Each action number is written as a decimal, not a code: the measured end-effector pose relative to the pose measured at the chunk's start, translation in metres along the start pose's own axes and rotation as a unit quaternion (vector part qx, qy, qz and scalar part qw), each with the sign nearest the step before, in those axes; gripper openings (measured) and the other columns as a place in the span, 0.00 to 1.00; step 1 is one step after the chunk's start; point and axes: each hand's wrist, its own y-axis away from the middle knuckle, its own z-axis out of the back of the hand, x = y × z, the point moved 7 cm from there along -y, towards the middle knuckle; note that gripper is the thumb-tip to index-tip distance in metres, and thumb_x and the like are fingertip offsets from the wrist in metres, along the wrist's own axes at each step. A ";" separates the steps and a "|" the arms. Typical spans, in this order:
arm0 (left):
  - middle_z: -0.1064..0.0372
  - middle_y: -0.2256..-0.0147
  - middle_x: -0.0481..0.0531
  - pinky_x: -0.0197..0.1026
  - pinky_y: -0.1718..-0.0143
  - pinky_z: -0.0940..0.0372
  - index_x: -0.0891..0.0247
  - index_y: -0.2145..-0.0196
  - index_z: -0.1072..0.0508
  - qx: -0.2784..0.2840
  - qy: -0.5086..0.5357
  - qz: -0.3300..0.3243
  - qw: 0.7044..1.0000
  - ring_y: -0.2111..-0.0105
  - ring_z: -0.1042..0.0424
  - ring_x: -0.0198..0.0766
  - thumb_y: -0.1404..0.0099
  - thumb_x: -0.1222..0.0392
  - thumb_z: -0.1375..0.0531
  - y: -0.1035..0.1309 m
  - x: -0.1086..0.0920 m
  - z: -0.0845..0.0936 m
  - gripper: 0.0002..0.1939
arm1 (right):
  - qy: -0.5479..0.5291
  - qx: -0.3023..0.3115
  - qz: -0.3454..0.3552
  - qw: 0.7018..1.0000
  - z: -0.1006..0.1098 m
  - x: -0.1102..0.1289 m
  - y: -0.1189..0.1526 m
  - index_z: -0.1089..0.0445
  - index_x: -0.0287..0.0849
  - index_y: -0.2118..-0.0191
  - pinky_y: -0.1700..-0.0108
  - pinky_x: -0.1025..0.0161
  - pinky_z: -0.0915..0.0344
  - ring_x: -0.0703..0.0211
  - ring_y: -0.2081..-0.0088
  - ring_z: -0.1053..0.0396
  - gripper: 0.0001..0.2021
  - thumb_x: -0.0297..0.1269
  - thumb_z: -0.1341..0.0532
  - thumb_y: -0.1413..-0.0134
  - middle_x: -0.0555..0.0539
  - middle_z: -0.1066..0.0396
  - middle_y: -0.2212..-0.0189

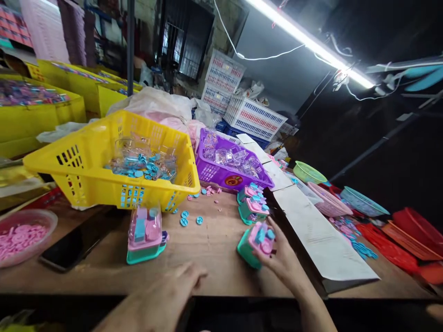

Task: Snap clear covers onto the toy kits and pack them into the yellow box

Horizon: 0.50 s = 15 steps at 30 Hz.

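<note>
My right hand (pixel 282 258) is wrapped round a pink and green toy piece (pixel 249 246) with blue parts on top, tilted over the wooden table (pixel 214 249). Near the table's front edge is my left hand (pixel 183 281), its fingers curled and partly blurred; whether it holds anything is hidden. To its upper left stands a similar toy (pixel 145 235) under a clear cover. Two more pink and green toys (pixel 254 205) stand in a row beyond my right hand. Small blue discs (pixel 184 221) lie mid-table.
A yellow basket (pixel 104 184) holds clear covers and blue pieces. Behind the row is a purple basket (pixel 231 177) of clear parts. A bowl of pink pieces (pixel 24 235) and a dark phone (pixel 72 249) are at left. White board (pixel 318 230) runs along the right.
</note>
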 end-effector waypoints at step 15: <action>0.48 0.18 0.67 0.73 0.18 0.45 0.46 0.14 0.63 -0.002 0.072 -0.060 0.996 0.20 0.44 0.75 0.54 0.51 0.13 -0.115 0.082 -0.108 0.86 | -0.088 0.096 -0.089 0.987 -0.058 0.067 -0.345 0.25 0.38 0.32 0.42 0.47 0.20 0.47 0.51 0.18 0.30 0.46 0.26 0.34 0.36 0.16 0.49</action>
